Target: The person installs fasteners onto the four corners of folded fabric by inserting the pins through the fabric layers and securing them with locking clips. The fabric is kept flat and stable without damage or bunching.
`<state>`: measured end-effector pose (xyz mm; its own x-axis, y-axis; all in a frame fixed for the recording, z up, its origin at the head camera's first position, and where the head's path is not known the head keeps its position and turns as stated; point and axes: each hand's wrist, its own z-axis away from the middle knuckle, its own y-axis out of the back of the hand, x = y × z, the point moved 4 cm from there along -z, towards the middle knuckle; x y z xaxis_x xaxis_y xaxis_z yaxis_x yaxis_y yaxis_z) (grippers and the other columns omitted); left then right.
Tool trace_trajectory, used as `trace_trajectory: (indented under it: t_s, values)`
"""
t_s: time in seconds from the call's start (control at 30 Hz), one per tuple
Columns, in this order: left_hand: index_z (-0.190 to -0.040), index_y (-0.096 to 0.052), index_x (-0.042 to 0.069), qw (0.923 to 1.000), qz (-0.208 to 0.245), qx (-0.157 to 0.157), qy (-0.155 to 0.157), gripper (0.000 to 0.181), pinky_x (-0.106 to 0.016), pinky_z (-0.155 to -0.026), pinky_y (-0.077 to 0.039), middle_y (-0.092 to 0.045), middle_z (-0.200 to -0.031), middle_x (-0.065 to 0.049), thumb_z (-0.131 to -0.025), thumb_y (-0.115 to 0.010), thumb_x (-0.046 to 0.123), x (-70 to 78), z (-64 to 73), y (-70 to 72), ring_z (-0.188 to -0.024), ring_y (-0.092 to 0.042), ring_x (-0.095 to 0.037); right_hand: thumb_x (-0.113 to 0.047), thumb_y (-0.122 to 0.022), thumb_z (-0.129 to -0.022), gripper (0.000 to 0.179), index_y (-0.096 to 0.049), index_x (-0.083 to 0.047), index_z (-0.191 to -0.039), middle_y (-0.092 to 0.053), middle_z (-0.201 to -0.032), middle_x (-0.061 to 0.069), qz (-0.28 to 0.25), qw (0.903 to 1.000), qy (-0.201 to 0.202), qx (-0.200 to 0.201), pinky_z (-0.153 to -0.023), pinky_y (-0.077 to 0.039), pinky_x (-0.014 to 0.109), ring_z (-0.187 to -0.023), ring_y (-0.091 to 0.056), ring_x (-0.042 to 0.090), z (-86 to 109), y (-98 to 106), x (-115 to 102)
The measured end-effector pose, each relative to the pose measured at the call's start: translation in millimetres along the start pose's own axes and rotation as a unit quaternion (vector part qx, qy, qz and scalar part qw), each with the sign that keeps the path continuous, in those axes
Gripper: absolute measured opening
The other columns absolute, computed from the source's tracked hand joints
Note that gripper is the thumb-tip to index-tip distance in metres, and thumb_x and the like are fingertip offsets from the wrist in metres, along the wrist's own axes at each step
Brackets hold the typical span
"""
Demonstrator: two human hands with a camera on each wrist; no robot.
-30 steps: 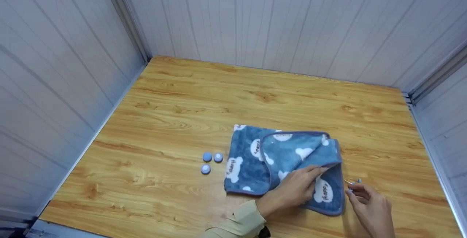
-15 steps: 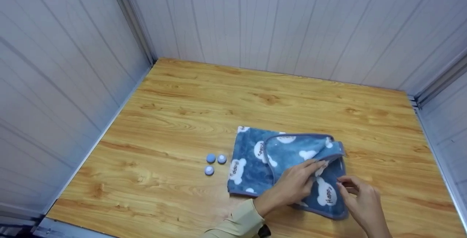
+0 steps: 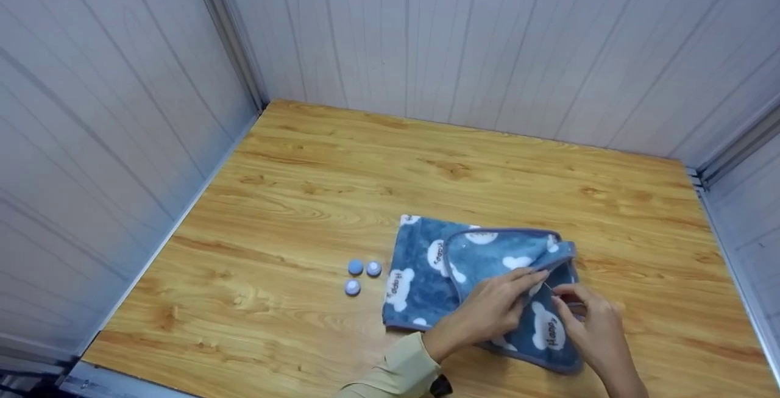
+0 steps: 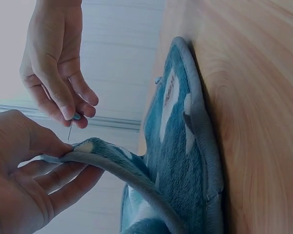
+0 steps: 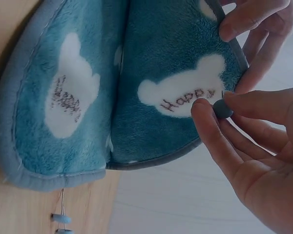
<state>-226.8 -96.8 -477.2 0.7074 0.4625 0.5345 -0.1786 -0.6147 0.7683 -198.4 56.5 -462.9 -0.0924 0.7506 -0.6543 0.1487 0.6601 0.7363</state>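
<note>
A folded blue fleece blanket [image 3: 420, 252] with white bear shapes and a grey-blue border lies on the table. My left hand [image 3: 487, 309] pinches its raised upper-layer edge between thumb and fingers. From the other side my right hand [image 3: 594, 325] pinches a pin by its round blue head [image 5: 223, 109]. In the left wrist view its thin metal shaft [image 4: 70, 132] points down at the border, right by my left thumb. Under my raised flap, the lower layer [image 4: 176, 126] rests on the wood.
Several small blue and pale round caps [image 3: 355, 266] sit on the wooden table [image 3: 304, 172] left of the blanket. Past the blanket's border lie more blue pin heads [image 5: 62, 218] with thin shafts. Pale panel walls [image 3: 451, 32] enclose the table.
My right hand has moved left from beside the blanket with the pin, up to the lifted edge. The left hand keeps its pinch and has raised the flap a little more.
</note>
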Motion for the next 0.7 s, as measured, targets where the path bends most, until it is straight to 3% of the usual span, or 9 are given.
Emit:
trace_trajectory:
  t_s: [0.1, 0.37, 0.47, 0.57, 0.7]
  values:
    - [-0.142, -0.045, 0.017, 1.0000, 0.002, -0.004, 0.000, 0.053, -0.008, -0.071, -0.037, -0.048, -0.139, 0.000, -0.091, -0.053, 0.003, -0.1, 0.0, 0.3, -0.107, -0.054, -0.002, 0.001, -0.064, -0.085, 0.013, -0.067, 0.003, -0.099, -0.067, -0.094, 0.015, 0.000, 1.0000, 0.005, -0.001, -0.070, -0.055, 0.036, -0.086, -0.065, 0.030, -1.9, -0.9, -0.5]
    - [-0.141, -0.046, 0.016, 0.9999, -0.008, -0.007, -0.007, 0.052, -0.009, -0.061, -0.033, -0.045, -0.141, 0.000, -0.091, -0.054, 0.003, -0.2, -1.2, 0.2, -0.085, -0.051, -0.001, 0.006, -0.065, -0.083, 0.014, -0.067, 0.003, -0.097, -0.067, -0.093, 0.015, -0.008, 0.9995, 0.029, 0.008, -0.069, -0.055, 0.037, -0.084, -0.066, 0.029, -5.7, -4.2, -1.6]
    - [-0.141, -0.046, 0.016, 0.9998, -0.011, -0.009, -0.012, 0.052, -0.009, -0.062, -0.033, -0.045, -0.142, 0.001, -0.091, -0.053, 0.004, -0.4, -1.2, -0.5, -0.090, -0.054, -0.001, 0.009, -0.065, -0.081, 0.015, -0.067, 0.002, -0.094, -0.068, -0.089, 0.013, -0.009, 0.9986, 0.046, 0.024, -0.066, -0.055, 0.035, -0.081, -0.066, 0.029, -6.2, -5.4, -2.6]
    - [-0.140, -0.046, 0.014, 0.9997, -0.010, -0.011, -0.020, 0.050, -0.010, -0.065, -0.034, -0.045, -0.142, 0.000, -0.091, -0.053, 0.004, -0.3, -1.0, -1.0, -0.106, -0.055, -0.003, 0.012, -0.067, -0.078, 0.017, -0.067, 0.002, -0.091, -0.068, -0.086, 0.012, -0.018, 0.9970, 0.062, 0.044, -0.064, -0.055, 0.032, -0.078, -0.067, 0.028, -6.4, -6.7, -2.9]
    - [-0.140, -0.046, 0.012, 0.9994, 0.000, -0.014, -0.033, 0.051, -0.010, -0.071, -0.034, -0.045, -0.142, -0.001, -0.091, -0.051, 0.003, 0.3, -1.1, -1.2, -0.121, -0.048, -0.007, 0.015, -0.069, -0.074, 0.019, -0.067, 0.002, -0.088, -0.068, -0.084, 0.012, -0.024, 0.9945, 0.073, 0.071, -0.064, -0.054, 0.028, -0.076, -0.067, 0.024, -7.2, -8.7, -2.3]
